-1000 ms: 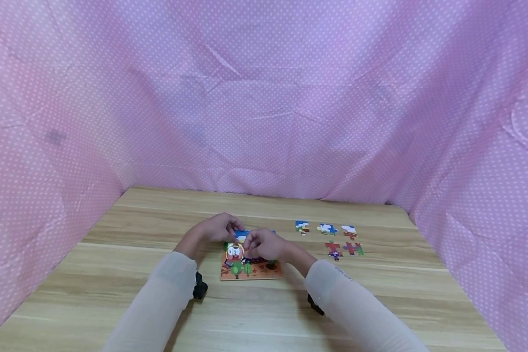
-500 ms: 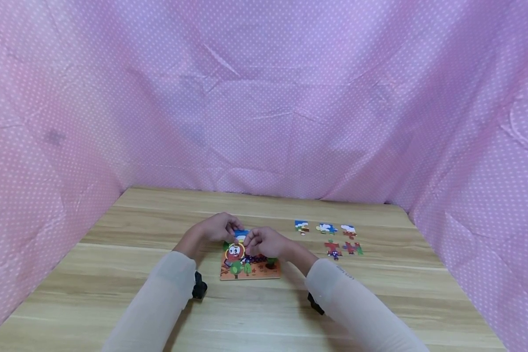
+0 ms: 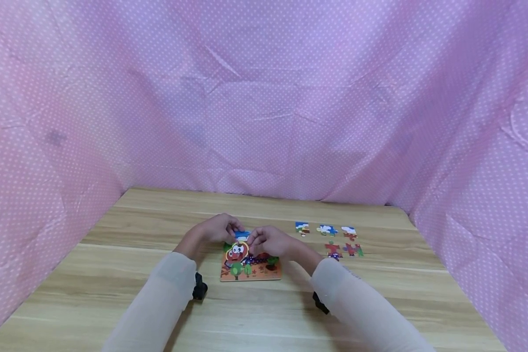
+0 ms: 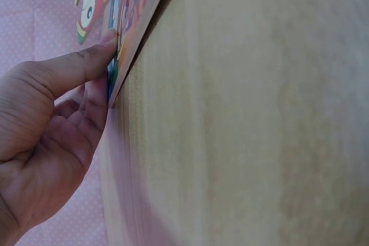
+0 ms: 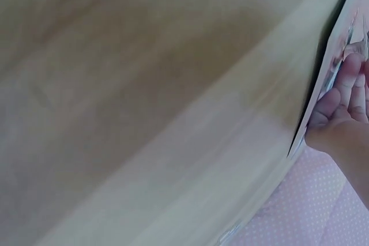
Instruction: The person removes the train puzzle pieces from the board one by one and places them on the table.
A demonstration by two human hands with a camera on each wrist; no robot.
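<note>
Puzzle board [image 3: 255, 279] flat on table [image 3: 255, 318]. Left hand [image 3: 219, 229] pinches the board's edge at ten o'clock. Right hand [image 3: 271, 242] pinches face piece [image 3: 239, 250] above board, ten o'clock of centre. Loose pieces [image 3: 333, 249] lie towards three o'clock.

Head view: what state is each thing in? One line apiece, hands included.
Board: on the table, picture side up, partly covered by the hands.
Left hand: grips the board's far left corner.
Right hand: pinches the face piece.
Face piece: raised off the board, tilted.
Five loose pieces: picture side up, apart from the board.
Cloth: hanging, creased.
</note>
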